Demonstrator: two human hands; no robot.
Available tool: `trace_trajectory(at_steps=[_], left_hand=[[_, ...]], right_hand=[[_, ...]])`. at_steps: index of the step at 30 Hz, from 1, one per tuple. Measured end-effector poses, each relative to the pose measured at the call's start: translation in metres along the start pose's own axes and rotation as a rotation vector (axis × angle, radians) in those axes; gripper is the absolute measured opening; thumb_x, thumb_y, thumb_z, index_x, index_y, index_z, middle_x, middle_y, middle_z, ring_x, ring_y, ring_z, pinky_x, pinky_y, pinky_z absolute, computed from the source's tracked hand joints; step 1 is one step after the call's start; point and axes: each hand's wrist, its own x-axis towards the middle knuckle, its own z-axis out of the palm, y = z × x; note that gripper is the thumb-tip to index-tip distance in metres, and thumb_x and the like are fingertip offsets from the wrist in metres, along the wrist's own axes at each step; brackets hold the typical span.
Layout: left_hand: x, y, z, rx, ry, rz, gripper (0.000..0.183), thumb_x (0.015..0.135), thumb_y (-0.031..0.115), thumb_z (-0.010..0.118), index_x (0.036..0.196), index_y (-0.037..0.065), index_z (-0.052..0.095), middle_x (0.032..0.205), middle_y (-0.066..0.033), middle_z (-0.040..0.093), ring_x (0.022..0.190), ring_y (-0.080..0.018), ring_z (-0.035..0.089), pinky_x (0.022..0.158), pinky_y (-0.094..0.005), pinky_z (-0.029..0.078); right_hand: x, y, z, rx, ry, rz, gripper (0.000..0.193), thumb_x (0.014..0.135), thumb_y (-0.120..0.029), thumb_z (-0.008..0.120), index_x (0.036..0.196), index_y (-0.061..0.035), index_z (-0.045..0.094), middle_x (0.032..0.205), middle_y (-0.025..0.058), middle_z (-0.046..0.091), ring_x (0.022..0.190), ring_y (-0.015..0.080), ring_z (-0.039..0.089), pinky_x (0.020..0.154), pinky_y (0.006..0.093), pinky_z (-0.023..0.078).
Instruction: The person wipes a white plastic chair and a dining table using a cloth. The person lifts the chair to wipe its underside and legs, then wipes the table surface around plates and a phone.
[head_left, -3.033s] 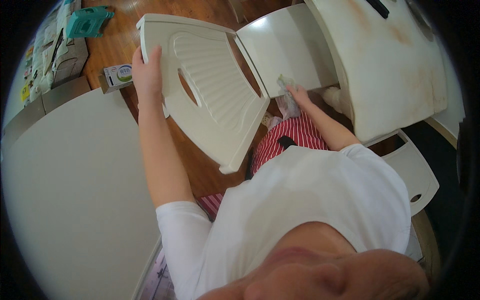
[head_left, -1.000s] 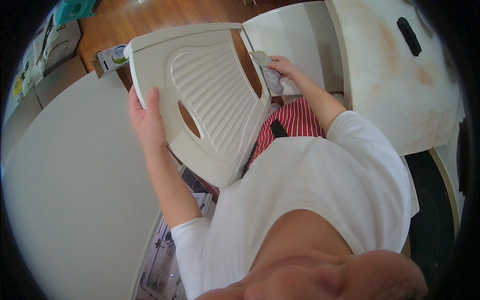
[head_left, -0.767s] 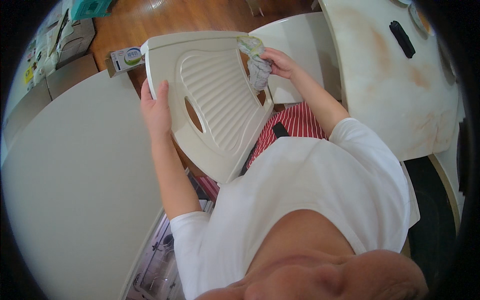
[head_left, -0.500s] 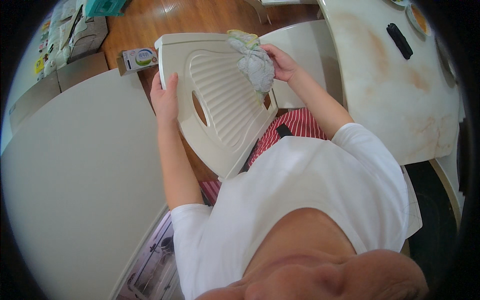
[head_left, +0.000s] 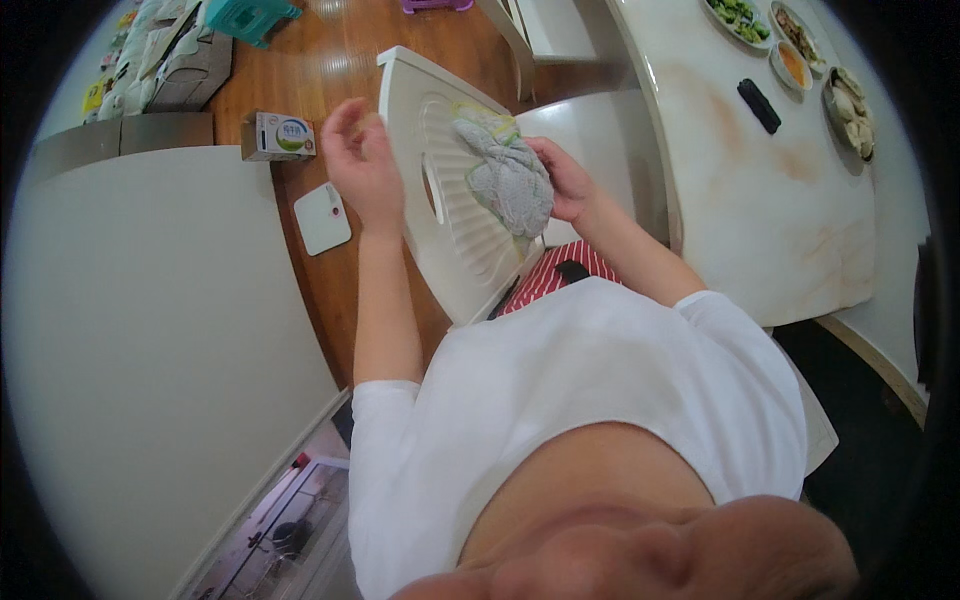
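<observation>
In front of me a cream plastic panel [head_left: 425, 235] stands tilted, with a ribbed middle and an oval slot; its whole shape does not show. My right hand [head_left: 567, 182] grips a crumpled grey cloth [head_left: 512, 190] with a yellow-green edge, held over the ribbed face. Whether the cloth presses on the ribs I cannot tell. Beside the panel's upper left edge is my left hand [head_left: 365, 175], raised, fingers loosely bent and apart, holding nothing.
A marble-patterned table [head_left: 740, 225] on the right bears a black folded item [head_left: 759, 106] and several food dishes [head_left: 791, 66]. To the left is a large pale surface [head_left: 160, 280]. A carton [head_left: 279, 137] and a white scale-like square [head_left: 322, 219] lie beyond it.
My left hand has let go of the panel's edge and lifted. The panel has turned to a narrower angle. The cloth remains in my right hand, slightly lower.
</observation>
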Motion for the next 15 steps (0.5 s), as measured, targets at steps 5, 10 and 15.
trace_trajectory(at_steps=[5,10,15], left_hand=[[-0.064,0.065,-0.020,0.061,-0.489,0.116,0.068,0.070,0.011,0.075,0.133,0.008,0.048,0.140,-0.0128,0.040,0.128,-0.0282,0.039,0.106,-0.0419,0.034],[-0.101,0.037,-0.053,0.233,-0.380,0.234,0.067,0.066,0.005,0.073,0.129,0.008,0.051,0.136,-0.0165,0.041,0.126,-0.0343,0.040,0.107,-0.0408,0.032],[-0.122,0.030,-0.084,-0.013,-0.099,0.132,0.057,0.068,-0.001,0.067,0.124,0.005,0.054,0.125,-0.0130,0.051,0.117,-0.0269,0.050,0.101,-0.0348,0.039]], right_hand=[[-0.004,0.033,0.055,-0.135,-0.001,-0.021,0.038,0.098,-0.027,0.046,0.128,-0.0051,0.050,0.124,0.0076,0.058,0.111,0.0218,0.058,0.097,0.0385,0.047],[-0.013,0.075,0.097,-0.391,0.043,0.049,0.037,0.100,-0.025,0.045,0.133,-0.0093,0.043,0.127,0.0054,0.052,0.113,0.0178,0.055,0.098,0.0358,0.046],[-0.018,0.089,0.114,-0.594,0.046,0.101,0.039,0.098,-0.019,0.051,0.135,-0.0074,0.045,0.125,0.0068,0.056,0.107,0.0160,0.059,0.085,0.0318,0.052]])
